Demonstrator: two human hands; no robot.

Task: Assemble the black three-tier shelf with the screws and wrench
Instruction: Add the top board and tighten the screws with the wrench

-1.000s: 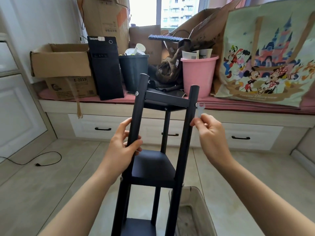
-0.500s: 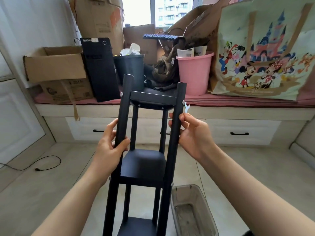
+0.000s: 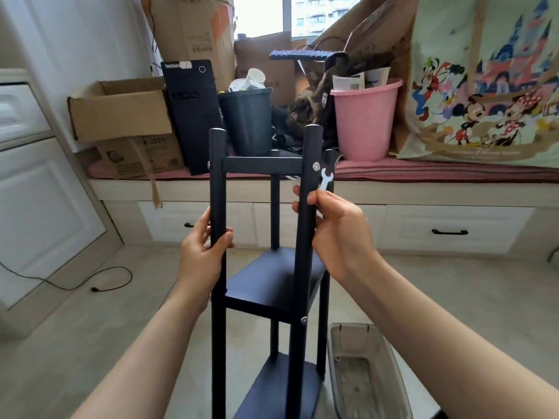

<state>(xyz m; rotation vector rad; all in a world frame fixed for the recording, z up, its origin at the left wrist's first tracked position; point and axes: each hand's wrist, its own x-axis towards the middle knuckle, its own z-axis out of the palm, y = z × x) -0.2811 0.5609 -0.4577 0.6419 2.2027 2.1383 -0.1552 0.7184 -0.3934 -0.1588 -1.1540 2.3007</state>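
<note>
the black three-tier shelf [image 3: 273, 276] stands upright on the floor [image 3: 90, 322], just beside a clear plastic bin [image 3: 367, 379]. the left hand [image 3: 201, 252] is wrapped around its front left post, and the right hand [image 3: 335, 234] curls around the front right post while pinching a small wrench [image 3: 326, 180], which sits just below the silver screw [image 3: 316, 166] at the top tier.

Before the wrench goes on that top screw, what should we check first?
1. Left hand grips the front left post: ok.
2. Right hand holds the wrench: ok.
3. Wrench sits on the top screw: not ok, it is beside and below it.
4. Right hand also steadies the front right post: ok.
5. Top screw fully tight: cannot tell.
6. Middle screw in place: ok.
</note>
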